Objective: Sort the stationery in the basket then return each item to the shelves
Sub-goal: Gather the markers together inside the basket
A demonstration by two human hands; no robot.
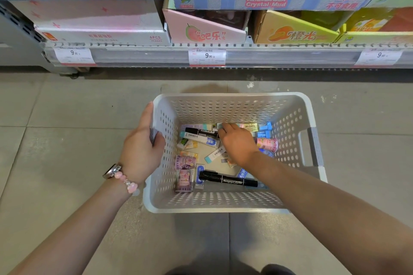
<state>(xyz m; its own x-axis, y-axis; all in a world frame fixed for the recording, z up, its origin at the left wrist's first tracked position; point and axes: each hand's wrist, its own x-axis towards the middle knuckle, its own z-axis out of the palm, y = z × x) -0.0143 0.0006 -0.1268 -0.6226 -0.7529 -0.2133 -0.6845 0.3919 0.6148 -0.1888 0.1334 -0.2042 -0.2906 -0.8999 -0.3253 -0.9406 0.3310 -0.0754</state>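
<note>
Stationery lies loose in the pale grey perforated plastic basket (290, 123), which stands on the tiled floor (67, 140) in front of the shop shelf (245, 56). The left hand (143, 147) grips the basket's left rim, fingers curled over the edge. The right hand (237, 140) reaches inside toward the basket's far wall — fingertips bent onto small packets there, though whether they pinch one I cannot tell. A black permanent marker (228, 179) lies near the basket's front wall.
</note>
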